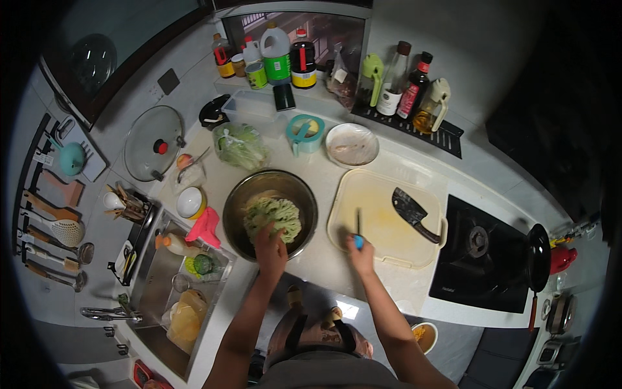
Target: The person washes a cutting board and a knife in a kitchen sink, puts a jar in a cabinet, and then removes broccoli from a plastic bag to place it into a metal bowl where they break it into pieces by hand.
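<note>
My left hand (271, 248) reaches over the near rim of a steel bowl (232, 227), its fingers at a mound of pale green dough-like or shredded food (277, 216); whether they grasp any is unclear. In my right hand (360, 253) is a small knife or peeler with a blue handle (358, 241), its dark narrow end pointing away from me. That hand is above the near left edge of a cream cutting board (369, 194). A dark cleaver (413, 214) lies on the board's right side.
The sink (155, 296) is at the left and a black gas hob (478, 262) at the right. Behind the bowl are bagged greens (240, 146), a teal-lidded container (304, 133) and a film-covered bowl (352, 145). A pink cloth (206, 227) lies by the sink.
</note>
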The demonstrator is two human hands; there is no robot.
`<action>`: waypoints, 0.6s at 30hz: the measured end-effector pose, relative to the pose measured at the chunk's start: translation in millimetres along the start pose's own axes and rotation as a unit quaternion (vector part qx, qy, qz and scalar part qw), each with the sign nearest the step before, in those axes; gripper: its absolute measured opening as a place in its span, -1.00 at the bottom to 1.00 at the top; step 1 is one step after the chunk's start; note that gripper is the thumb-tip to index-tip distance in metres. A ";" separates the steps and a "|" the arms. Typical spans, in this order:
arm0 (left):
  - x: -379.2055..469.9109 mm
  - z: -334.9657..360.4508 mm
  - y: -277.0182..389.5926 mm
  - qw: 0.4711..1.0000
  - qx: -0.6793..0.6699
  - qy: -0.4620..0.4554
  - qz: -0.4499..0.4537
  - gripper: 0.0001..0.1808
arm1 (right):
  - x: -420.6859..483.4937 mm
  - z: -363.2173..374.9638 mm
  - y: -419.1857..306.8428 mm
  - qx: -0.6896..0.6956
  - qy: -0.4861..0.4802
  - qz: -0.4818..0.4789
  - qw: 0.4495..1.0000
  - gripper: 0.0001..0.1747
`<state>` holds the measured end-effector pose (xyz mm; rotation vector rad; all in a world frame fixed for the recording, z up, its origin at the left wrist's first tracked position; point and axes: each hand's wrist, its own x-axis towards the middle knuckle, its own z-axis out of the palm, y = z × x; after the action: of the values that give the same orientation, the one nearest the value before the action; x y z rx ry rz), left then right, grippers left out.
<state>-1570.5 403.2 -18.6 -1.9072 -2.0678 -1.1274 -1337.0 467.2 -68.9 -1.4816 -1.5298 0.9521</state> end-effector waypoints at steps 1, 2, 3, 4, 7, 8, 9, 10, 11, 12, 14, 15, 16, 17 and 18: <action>5.8 -11.2 -18.0 1.000 0.015 0.015 0.004 -0.66 | 2.2 27.2 -10.3 0.012 -0.048 -0.012 0.999 -0.73; 1.9 -18.9 -48.3 0.999 0.028 0.027 0.000 -0.65 | 0.7 51.8 -44.1 0.017 -0.095 0.037 0.995 -0.72; 4.0 -22.5 -57.6 0.999 0.026 0.023 0.000 -0.65 | -3.6 59.4 -68.5 0.017 -0.131 0.093 0.987 -0.71; 7.4 -25.0 -66.8 0.999 -0.002 -0.010 -0.046 -0.63 | -5.2 72.0 -60.1 0.016 -0.129 0.096 0.987 -0.71; 22.5 -30.2 -89.9 0.993 -0.047 -0.071 -0.075 -0.51 | -2.4 104.9 -40.8 0.008 -0.046 -0.002 0.999 -0.69; 25.7 -28.7 -91.8 0.981 -0.117 -0.119 -0.099 -0.47 | -1.0 103.8 -36.5 0.014 -0.056 0.015 0.998 -0.68; 29.8 -27.1 -91.7 0.960 -0.186 -0.170 -0.122 -0.41 | -0.6 101.2 -31.7 0.020 -0.065 0.036 0.997 -0.67; 33.6 -22.8 -93.3 0.960 -0.193 -0.191 -0.076 -0.35 | 2.0 96.9 -22.9 -0.005 -0.082 0.051 0.995 -0.67; 36.5 -17.3 -92.6 0.958 -0.197 -0.198 -0.070 -0.35 | 4.0 95.0 -12.0 0.050 -0.047 0.044 0.997 -0.61; 37.8 -14.4 -91.6 0.965 -0.156 -0.212 -0.020 -0.37 | 2.7 88.2 -11.2 0.023 -0.043 0.046 0.998 -0.61; 38.4 -9.8 -100.1 0.958 -0.120 -0.259 0.041 -0.46 | 5.2 65.4 -33.0 -0.082 -0.051 0.058 0.994 -0.58; 35.9 -6.4 -102.8 0.955 -0.126 -0.266 0.044 -0.46 | 3.1 54.0 -44.0 -0.160 -0.062 0.072 0.983 -0.54; 34.0 -3.0 -103.8 0.940 -0.156 -0.302 -0.027 -0.49 | -1.0 49.7 -51.9 -0.244 0.021 0.012 0.969 -0.44; 31.6 -0.4 -104.9 0.919 -0.183 -0.336 -0.098 -0.51 | -5.4 45.7 -60.9 -0.248 0.059 0.024 0.967 -0.37; 31.8 0.7 -100.9 0.919 -0.175 -0.337 -0.104 -0.54 | -9.1 40.1 -69.3 -0.225 0.057 0.045 0.972 -0.39</action>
<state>-1667.3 436.2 -45.9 -2.5851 -2.6015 -1.0261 -1401.8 455.8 -22.5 -1.8994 -1.6757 0.5760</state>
